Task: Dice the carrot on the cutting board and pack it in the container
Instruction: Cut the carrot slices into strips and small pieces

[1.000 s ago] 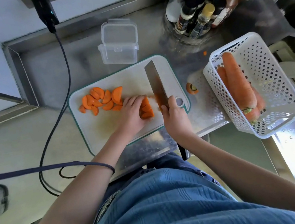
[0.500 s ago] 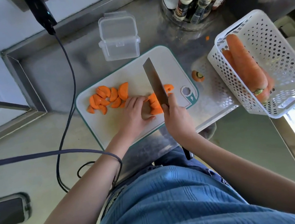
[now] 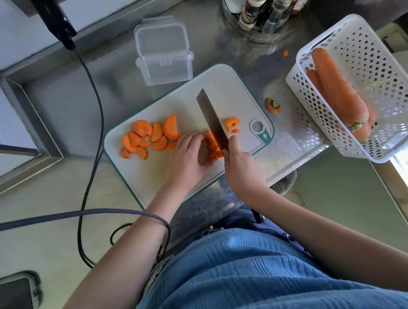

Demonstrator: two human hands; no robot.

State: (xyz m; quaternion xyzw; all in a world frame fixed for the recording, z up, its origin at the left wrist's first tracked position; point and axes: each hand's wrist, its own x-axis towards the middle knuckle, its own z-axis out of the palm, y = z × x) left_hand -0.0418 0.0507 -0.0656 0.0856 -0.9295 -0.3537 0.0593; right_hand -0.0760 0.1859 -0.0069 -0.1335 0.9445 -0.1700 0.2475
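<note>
The right hand (image 3: pixel 241 170) is clamped round the handle of a cleaver (image 3: pixel 212 121), whose blade stands on edge across the stacked carrot piece (image 3: pixel 213 147) near the middle of the cutting board (image 3: pixel 153 172). The left hand (image 3: pixel 187 156) curls its fingers over that piece from the left, touching it just beside the blade. A heap of half-moon slices (image 3: pixel 149 135) lies on the far left of the board, and a few smaller bits (image 3: pixel 232 124) sit right of the blade. The clear container (image 3: pixel 164 55), lid open, stands on the tabletop (image 3: pixel 66 116) just beyond the board.

Carrot looks stiff and dense, so it probably resists the edge, and cut faces may skid on the smooth board. Holding it flat side down, fingertips tucked back, seems safest. Small dice are light and would likely scatter, so scooping them suits better than pinching.
</note>
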